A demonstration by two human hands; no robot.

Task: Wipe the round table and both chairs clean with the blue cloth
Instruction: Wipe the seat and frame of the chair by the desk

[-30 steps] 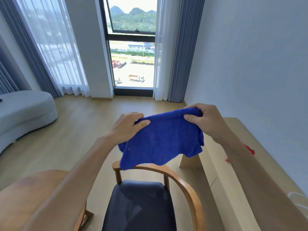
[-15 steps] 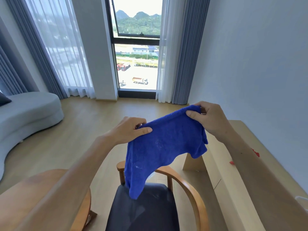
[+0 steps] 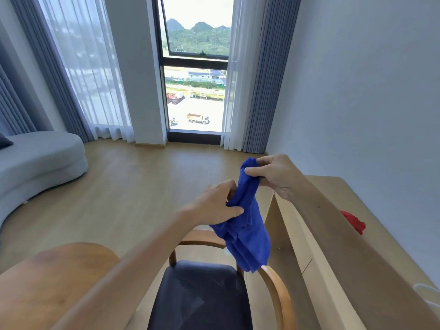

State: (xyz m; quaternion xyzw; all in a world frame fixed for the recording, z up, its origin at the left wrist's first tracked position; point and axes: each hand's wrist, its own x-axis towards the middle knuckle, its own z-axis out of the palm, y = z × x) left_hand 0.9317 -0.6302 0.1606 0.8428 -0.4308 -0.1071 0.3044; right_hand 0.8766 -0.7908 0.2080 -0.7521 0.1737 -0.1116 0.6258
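Head | both hands (image 3: 215,206) pinch bunched fuzzy blue cloth (image 3: 245,225) | curved wooden chair (image 3: 202,296) below

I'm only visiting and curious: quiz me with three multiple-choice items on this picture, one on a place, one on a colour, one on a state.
1. Where is the cloth?
A. spread on the round table
B. held in the air above the chair
C. on the sofa

2. What colour is the chair seat?
A. dark
B. white
C. yellow

3. How is the cloth held?
A. by both hands
B. by one hand
C. by neither

Answers: 1 B, it hangs over the seat. 2 A, the cushion looks near-black. 3 A, the left hand and the right hand both pinch it.
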